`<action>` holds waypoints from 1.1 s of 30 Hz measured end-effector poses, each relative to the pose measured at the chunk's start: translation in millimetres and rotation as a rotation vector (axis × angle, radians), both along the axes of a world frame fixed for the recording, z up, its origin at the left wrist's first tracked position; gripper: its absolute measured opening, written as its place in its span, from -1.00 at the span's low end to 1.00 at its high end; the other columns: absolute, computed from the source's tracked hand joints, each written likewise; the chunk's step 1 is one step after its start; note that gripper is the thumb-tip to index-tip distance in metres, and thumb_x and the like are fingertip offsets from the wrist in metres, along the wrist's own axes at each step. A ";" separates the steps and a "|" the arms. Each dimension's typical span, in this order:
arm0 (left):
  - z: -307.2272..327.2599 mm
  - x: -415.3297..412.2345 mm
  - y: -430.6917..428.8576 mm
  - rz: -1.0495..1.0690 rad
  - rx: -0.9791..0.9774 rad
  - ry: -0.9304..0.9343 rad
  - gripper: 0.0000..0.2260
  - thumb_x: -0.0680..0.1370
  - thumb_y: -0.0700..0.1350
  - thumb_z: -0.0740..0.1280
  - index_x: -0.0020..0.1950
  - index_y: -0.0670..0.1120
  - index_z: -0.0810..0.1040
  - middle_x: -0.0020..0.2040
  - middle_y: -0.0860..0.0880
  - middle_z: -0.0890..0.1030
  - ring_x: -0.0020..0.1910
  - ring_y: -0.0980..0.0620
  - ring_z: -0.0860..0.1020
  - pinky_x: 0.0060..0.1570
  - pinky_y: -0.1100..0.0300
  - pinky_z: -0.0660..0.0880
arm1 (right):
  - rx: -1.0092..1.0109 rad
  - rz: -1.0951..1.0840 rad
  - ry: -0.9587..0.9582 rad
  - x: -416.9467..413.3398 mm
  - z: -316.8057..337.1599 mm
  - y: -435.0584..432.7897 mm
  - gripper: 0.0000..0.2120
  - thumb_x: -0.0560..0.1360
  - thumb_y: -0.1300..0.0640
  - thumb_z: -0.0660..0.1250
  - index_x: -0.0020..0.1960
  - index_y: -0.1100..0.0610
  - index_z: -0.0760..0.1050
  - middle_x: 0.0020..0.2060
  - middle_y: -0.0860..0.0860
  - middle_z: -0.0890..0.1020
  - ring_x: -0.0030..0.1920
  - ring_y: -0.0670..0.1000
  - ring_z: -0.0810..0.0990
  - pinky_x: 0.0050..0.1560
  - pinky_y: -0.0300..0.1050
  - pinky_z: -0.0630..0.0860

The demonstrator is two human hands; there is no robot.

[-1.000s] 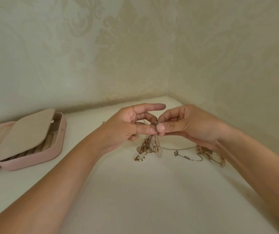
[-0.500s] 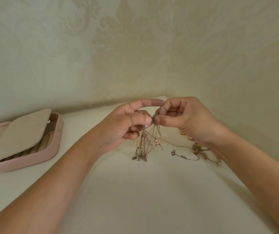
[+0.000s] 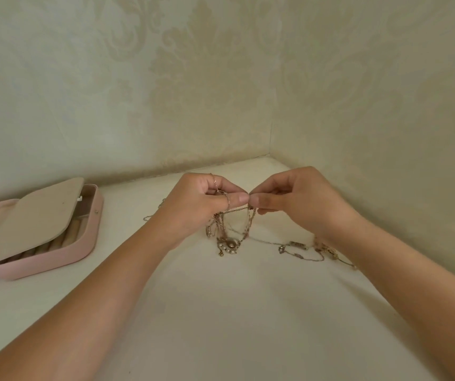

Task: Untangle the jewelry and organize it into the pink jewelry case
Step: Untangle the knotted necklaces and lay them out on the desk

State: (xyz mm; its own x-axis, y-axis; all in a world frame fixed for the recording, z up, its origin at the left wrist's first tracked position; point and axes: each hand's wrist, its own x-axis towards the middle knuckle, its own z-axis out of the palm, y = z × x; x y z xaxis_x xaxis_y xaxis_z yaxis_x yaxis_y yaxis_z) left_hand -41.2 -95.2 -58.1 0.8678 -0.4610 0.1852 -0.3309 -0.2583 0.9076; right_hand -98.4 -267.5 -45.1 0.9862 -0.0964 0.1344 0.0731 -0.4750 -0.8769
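Chains [image 3: 222,229] hanging from left hand [image 3: 199,200], right hand [image 3: 298,198]

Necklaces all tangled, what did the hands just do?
The left hand curled its straight forefinger in; with the right hand it drew one strand of the tangled gold chains out level between them. The open pink jewellery case and loose silver chain stayed put.

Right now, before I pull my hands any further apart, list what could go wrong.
The left hand and the right hand both pinch the tangled chains, with a thin strand stretched between them; pulling wider may tighten the knot or snap a link.
The pearl piece lies at the bottom of the tangle, so lifting could drag and snag it.
A loose chain lies beside the right wrist; the forearm may sweep it back into the tangle.
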 end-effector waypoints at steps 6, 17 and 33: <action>1.4 0.2 1.6 -0.042 0.079 0.047 -0.96 0.45 -0.14 0.47 -0.15 -0.07 0.64 -0.50 0.16 0.49 -0.54 0.26 0.39 -0.49 0.49 0.26 | 0.122 0.085 0.130 0.7 -0.1 -0.3 -0.95 0.42 0.20 0.47 -0.20 0.08 0.68 -0.24 0.10 0.71 -0.20 -0.09 0.65 0.00 -0.37 0.51; 5.3 -2.8 1.1 -0.179 0.121 0.133 -0.76 0.46 -0.05 0.36 -0.42 0.06 0.52 -0.43 0.05 0.28 -0.47 0.14 0.24 -0.47 0.34 0.20 | 0.369 0.166 0.167 -0.9 -0.9 17.7 -0.80 0.55 0.26 0.19 -0.22 0.19 0.50 -0.32 -0.01 0.56 -0.21 -0.04 0.51 -0.03 -0.08 0.47; -1.9 0.0 -1.5 -0.001 0.083 0.098 -0.70 0.50 -0.33 0.27 -0.33 0.00 0.57 -0.39 -0.03 0.36 -0.46 0.10 0.24 -0.47 0.28 0.16 | -0.114 0.057 -0.042 -0.2 -4.8 18.0 -0.79 0.47 0.11 0.42 -0.30 0.11 0.46 -0.56 -0.21 0.46 -0.56 -0.20 0.38 -0.48 -0.43 0.24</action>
State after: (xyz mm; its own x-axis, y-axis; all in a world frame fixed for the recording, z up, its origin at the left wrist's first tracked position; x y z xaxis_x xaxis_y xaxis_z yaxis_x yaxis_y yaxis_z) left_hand -41.2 -96.7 -60.0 0.8793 -0.4724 0.0605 -0.2420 -0.3338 0.9111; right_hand -98.6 -249.5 -49.9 0.9830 -0.0221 0.1823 0.1380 -0.5654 -0.8132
